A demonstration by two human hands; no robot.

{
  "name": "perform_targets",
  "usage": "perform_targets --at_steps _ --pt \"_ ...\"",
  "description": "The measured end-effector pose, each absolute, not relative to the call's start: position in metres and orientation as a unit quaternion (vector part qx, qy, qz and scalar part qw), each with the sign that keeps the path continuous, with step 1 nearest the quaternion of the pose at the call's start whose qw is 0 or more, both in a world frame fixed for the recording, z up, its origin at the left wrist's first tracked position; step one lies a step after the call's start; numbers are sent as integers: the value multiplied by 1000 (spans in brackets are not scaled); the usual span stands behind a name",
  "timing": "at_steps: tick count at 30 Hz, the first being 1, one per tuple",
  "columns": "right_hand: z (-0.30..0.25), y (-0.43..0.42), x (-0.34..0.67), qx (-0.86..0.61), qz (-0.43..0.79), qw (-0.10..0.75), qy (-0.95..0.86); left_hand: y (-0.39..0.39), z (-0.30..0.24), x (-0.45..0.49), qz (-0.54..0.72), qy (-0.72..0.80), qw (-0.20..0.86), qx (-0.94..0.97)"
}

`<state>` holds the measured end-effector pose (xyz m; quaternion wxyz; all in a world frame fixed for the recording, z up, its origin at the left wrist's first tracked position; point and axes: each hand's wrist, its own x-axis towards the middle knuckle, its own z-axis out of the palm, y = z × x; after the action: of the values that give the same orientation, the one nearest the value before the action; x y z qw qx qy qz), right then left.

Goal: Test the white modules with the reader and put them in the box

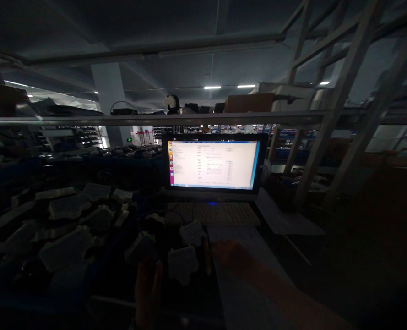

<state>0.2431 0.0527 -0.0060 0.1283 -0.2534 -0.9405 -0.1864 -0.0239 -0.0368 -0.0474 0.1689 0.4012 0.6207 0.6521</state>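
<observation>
The scene is very dark. My left hand (148,286) rises from the bottom edge beside a pale flat plastic part (182,263); its fingers are too dim to read. My right hand (229,252) reaches in from the lower right and rests on the bench just right of that part, near a thin dark stick-like object (206,256). Its fingers are blurred in the gloom. Another pale part (192,233) lies just beyond, in front of a keyboard (213,213).
A lit monitor (213,165) stands behind the keyboard. Several pale plastic parts (66,247) are piled to the left. White metal frame bars (330,119) cross at right, and a horizontal rail (121,120) runs over the bench. Shelves with boxes sit behind.
</observation>
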Motion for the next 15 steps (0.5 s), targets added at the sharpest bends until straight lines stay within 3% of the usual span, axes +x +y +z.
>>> perform_targets --at_steps 11,15 --pt "-15 58 221 -240 -187 121 -945 -37 -47 -23 645 628 155 408" --pt "-3 52 259 -315 -72 265 -908 -35 -52 -24 650 618 132 422"
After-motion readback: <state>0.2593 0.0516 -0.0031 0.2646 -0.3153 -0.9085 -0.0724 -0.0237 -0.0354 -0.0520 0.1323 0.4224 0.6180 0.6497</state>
